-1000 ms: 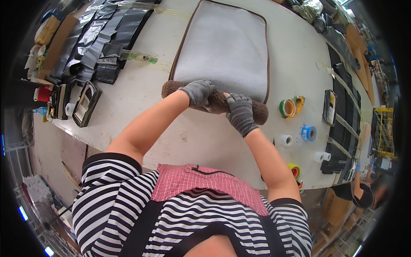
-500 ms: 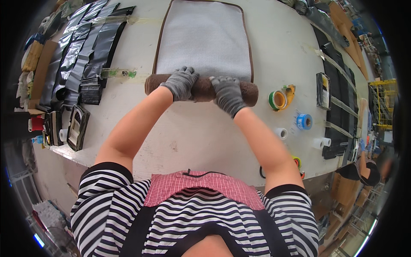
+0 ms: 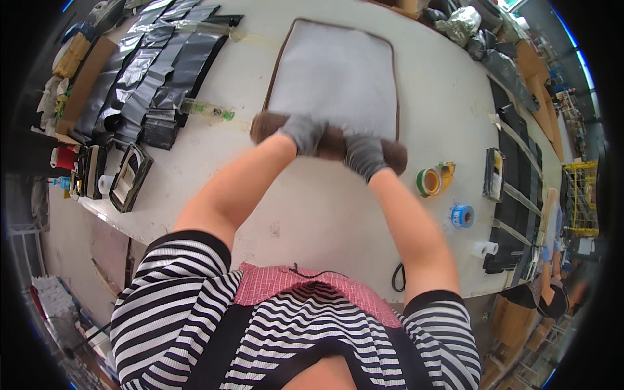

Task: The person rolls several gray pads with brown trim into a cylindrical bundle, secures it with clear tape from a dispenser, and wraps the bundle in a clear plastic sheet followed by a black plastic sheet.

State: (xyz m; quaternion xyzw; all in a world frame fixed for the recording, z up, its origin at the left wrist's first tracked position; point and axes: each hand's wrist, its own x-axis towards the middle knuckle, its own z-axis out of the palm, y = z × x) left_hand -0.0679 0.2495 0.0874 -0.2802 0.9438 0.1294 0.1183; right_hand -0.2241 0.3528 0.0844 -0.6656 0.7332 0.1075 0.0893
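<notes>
Here, your left hand [image 3: 304, 134] and right hand [image 3: 364, 155] rest on the brown roll [image 3: 333, 143] of the mat [image 3: 335, 75], their grip too blurred to tell; the mat lies between the table [image 3: 305, 218]'s side edges, roll toward the near edge.

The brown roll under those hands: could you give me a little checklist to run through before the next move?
1. Left hand on the roll: ok, touching its left part.
2. Right hand on the roll: ok, touching its right part.
3. Mat's pale section lying flat beyond the roll: ok.
4. Tape dispenser apart from the roll: ok, off to the right.
5. Whole mat rolled up: not ok, the pale section lies open.
6. Roll wound tightly: cannot tell, blurred.
</notes>
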